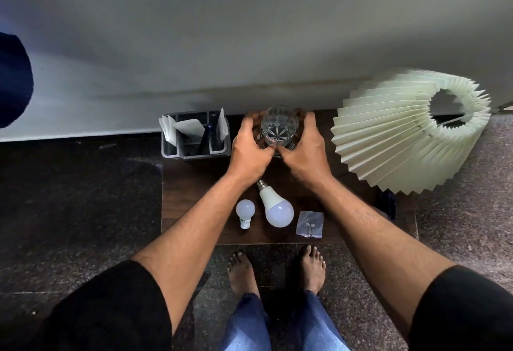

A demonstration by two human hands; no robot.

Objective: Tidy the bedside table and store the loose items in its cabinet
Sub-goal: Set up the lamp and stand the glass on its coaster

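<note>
A clear cut-glass tumbler (279, 125) stands upright at the back middle of the dark wooden bedside table (194, 200). My left hand (248, 150) wraps its left side and my right hand (304, 150) wraps its right side, thumbs meeting in front. What lies under the glass is hidden by my fingers. Nearer the front edge lie a small white bulb (245, 211), a large white bulb (276, 207) and a clear packet with a metal hook (310, 224).
A grey compartment organizer (195, 153) with papers and a pen stands at the back left. A pleated cream lampshade (408, 134) fills the right side, a dark blue object (388, 203) below it. The wall runs behind; my bare feet (277, 270) stand on speckled floor.
</note>
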